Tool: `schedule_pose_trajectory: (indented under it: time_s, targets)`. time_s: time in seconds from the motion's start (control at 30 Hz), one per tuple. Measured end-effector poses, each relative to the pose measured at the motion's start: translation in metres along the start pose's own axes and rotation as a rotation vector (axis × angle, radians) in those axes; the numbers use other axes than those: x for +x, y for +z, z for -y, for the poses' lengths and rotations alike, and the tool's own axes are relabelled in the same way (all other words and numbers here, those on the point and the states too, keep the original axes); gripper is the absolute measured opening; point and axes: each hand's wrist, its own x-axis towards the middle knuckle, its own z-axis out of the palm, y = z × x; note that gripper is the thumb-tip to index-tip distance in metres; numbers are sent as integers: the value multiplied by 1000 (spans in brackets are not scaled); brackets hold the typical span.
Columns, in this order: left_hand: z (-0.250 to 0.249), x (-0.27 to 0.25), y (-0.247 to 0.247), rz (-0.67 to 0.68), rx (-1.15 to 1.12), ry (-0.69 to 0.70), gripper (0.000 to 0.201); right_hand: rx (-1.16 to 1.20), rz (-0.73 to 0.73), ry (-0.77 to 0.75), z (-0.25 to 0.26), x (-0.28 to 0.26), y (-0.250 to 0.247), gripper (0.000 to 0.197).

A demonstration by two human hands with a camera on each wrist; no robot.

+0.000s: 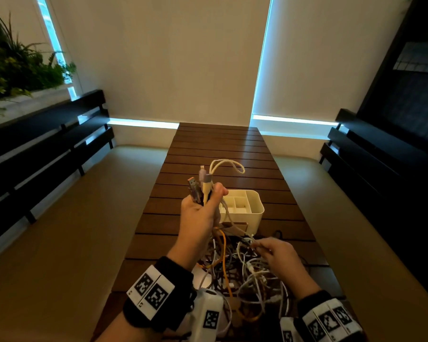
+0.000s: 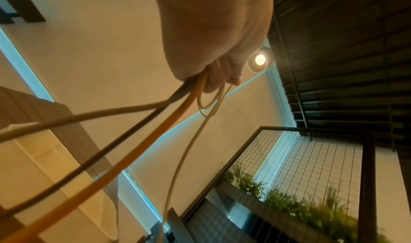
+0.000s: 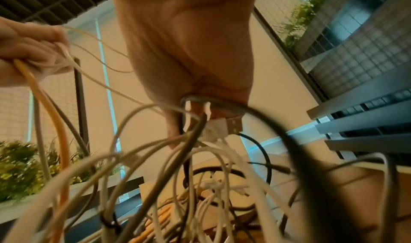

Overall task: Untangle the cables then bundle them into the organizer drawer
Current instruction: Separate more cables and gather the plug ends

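Observation:
A tangle of white, grey, orange and black cables (image 1: 242,270) lies on the near end of the slatted wooden table (image 1: 218,149). My left hand (image 1: 203,206) is raised above it and grips a bunch of cable ends (image 1: 203,183), plugs pointing up, with a cream loop above. The held cables (image 2: 155,123) trail down from the fist. My right hand (image 1: 277,253) is low over the tangle, its fingers pinching a white USB plug (image 3: 224,126) among the strands. The white organizer (image 1: 242,206) with open compartments stands just behind the left hand.
Cushioned benches (image 1: 60,218) with dark slatted backs run along both sides of the table. A planter with green plants (image 1: 15,67) sits at the far left. Roller blinds cover the windows beyond the table's far end.

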Motion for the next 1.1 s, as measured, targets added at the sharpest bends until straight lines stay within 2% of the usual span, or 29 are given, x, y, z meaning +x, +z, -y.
schedule_pose_trajectory:
  time_s: [0.1,0.2,0.23,0.27,0.33,0.37,0.43,0.47,0.53,0.57,0.63,0.7,0.83,0.93,1.0,1.1]
  targets:
    - [10,-5,-1,113,204,-32,3,-88,-90,-87,3,2,-4,17]
    - [38,-18,-3,281,360,-165,40,-28,-164,-183,17,0,-11,14]
    - [50,-20,-4,319,399,-198,47,12,-195,-214,21,-2,-13,15]
    - [57,-23,-1,350,438,-219,46,43,-226,-228,26,-2,-14,17]
    - [64,-29,3,327,390,-330,29,67,-258,-197,32,-4,-14,17]
    - [65,-28,5,317,302,-426,35,76,-262,-165,34,-6,-14,16]
    - [68,-29,5,284,147,-603,64,120,-284,-121,37,-8,-13,12]
    - [70,-30,3,274,80,-625,60,146,-304,-112,38,-9,-12,12]
    - [78,-28,3,290,176,-511,37,163,-331,-91,38,-9,-12,14]
    - [85,-28,1,310,256,-442,31,149,-330,-79,38,-8,-12,17]
    - [95,-27,-1,333,355,-371,44,98,-301,-62,38,-6,-13,23]
    - [99,-27,-2,361,381,-360,50,146,-249,-63,42,-6,-18,26]
    - [103,-25,-5,429,623,-311,23,241,-198,-81,52,-8,-34,26]
    - [94,-22,-8,424,738,-228,16,398,-282,10,53,-6,-44,26]
    - [90,-20,-12,454,812,-184,20,517,-377,65,50,-5,-52,26]
    - [93,-21,-19,508,1035,-138,12,615,-516,40,47,-3,-67,26]
